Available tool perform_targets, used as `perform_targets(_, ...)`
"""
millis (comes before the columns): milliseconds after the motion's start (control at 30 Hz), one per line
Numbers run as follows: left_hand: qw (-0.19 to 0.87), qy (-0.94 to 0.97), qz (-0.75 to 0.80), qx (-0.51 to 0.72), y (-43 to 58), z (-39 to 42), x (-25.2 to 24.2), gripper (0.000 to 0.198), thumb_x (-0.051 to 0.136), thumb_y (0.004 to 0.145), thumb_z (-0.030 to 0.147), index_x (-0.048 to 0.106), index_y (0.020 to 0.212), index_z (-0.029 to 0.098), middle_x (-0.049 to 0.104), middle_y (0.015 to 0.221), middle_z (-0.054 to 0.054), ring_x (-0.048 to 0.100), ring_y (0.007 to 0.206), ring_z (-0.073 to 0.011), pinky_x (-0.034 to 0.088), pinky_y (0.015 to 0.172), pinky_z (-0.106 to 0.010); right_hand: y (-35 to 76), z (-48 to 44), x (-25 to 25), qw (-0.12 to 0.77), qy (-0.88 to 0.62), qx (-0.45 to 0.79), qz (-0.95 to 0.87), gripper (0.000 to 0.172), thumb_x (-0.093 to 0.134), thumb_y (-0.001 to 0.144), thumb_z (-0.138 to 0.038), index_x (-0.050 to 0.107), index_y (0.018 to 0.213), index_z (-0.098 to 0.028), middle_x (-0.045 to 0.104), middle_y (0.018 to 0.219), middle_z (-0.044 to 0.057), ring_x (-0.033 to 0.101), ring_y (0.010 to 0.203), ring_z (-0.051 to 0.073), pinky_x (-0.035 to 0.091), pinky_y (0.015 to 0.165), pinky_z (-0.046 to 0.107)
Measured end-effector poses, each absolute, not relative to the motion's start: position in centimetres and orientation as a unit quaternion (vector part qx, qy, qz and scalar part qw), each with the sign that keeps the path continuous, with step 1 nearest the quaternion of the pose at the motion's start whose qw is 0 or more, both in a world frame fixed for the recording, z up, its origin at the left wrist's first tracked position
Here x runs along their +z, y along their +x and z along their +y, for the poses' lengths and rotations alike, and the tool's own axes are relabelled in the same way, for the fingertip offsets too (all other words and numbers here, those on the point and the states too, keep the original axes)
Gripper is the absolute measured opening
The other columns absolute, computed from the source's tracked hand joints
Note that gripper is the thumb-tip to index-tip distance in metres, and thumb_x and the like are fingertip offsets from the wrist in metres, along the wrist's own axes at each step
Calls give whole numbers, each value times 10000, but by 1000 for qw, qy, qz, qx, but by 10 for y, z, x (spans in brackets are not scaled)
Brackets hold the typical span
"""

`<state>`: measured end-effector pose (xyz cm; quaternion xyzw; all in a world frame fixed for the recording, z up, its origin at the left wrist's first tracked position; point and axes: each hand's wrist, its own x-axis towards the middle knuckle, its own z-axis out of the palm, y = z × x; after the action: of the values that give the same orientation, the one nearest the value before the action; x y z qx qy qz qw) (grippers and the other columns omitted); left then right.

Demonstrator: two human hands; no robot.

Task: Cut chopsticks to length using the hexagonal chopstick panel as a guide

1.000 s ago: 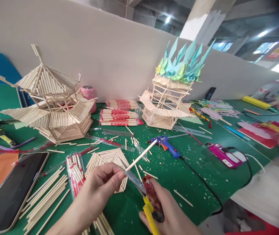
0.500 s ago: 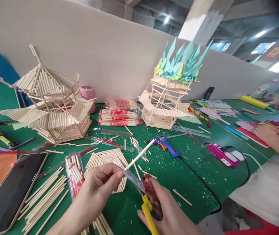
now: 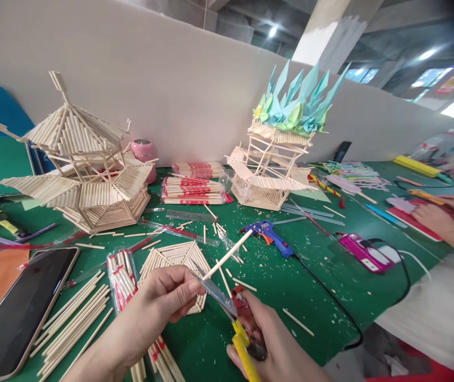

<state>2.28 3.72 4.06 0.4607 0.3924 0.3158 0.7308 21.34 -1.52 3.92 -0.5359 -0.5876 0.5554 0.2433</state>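
Between thumb and fingers, my left hand (image 3: 171, 297) pinches a thin wooden stick (image 3: 229, 254) that points up and to the right. My right hand (image 3: 269, 337) is closed around the handles of a pair of scissors (image 3: 221, 298), yellow and dark red. The scissor blades lie across the stick's lower end, right at my left fingertips. Behind my left hand, partly hidden by it, a flat panel of glued sticks (image 3: 175, 254) rests on the green table. Loose wooden sticks (image 3: 76, 323) lie left of my left forearm.
Two stick-built pavilions (image 3: 84, 185) (image 3: 270, 185) stand at the back. A blue glue gun (image 3: 270, 237) trails a black cord to the right of my hands. A phone (image 3: 24, 307) lies at left, a magenta power strip (image 3: 364, 252) at right. Another person's hands (image 3: 436, 217) work at far right.
My hands, the stick and the scissors stay almost the same. At far right, the other person's hand has moved, and an orange tool now shows in it.
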Motion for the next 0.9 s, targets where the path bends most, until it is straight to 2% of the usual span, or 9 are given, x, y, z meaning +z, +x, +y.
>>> perform_targets(67,715,469,405,322,25,37,41,336,591,746,455,567,623,143,366,471,72,256,443,-60,169,422,-207,213,-15,37,247,-540,558,-580,263,600,658,-173,399,825,-203,442,664,-58,409,564,81,354,500,160)
perform_targets(200,625,520,457,360,28,36,41,308,595,741,437,594,644,145,472,544,34,374,509,-83,264,464,-200,208,-19,32,280,-579,530,-553,265,594,654,-199,428,859,-204,499,717,-32,473,622,106,391,537,175)
perform_targets(267,609,537,457,364,28,36,40,298,594,744,423,592,632,147,469,544,34,374,514,-87,268,465,-203,207,-21,31,280,-591,529,-541,302,594,640,-196,427,892,-208,494,738,-27,492,639,115,407,537,181)
perform_targets(367,644,530,427,349,26,37,40,314,571,766,421,574,613,147,406,510,55,299,475,-72,217,438,-206,210,-20,34,262,-584,534,-553,369,601,628,-177,416,947,-202,487,772,-19,502,661,119,431,570,190)
perform_targets(467,677,511,408,338,24,38,40,330,566,770,437,571,627,139,355,499,71,237,459,-62,166,426,-211,213,-18,35,242,-565,529,-585,321,598,656,-181,405,912,-196,484,771,-16,487,679,119,431,603,196)
perform_targets(667,698,498,393,333,25,38,38,336,568,775,442,554,632,138,332,497,79,209,458,-59,125,423,-225,214,-17,29,240,-542,540,-597,251,573,693,-149,364,819,-206,329,650,-70,320,546,73,298,450,166)
perform_targets(833,730,468,373,330,23,38,35,300,604,757,425,594,690,132,365,492,72,234,452,-53,126,418,-217,216,-19,25,239,-552,533,-595,316,565,686,-151,355,913,-216,402,720,-48,411,614,98,369,510,178)
perform_targets(900,751,444,361,329,22,39,35,292,627,741,416,594,680,133,376,480,71,240,442,-48,122,412,-212,217,-19,24,232,-554,527,-600,318,573,679,-155,358,905,-217,399,716,-48,400,606,96,368,500,174)
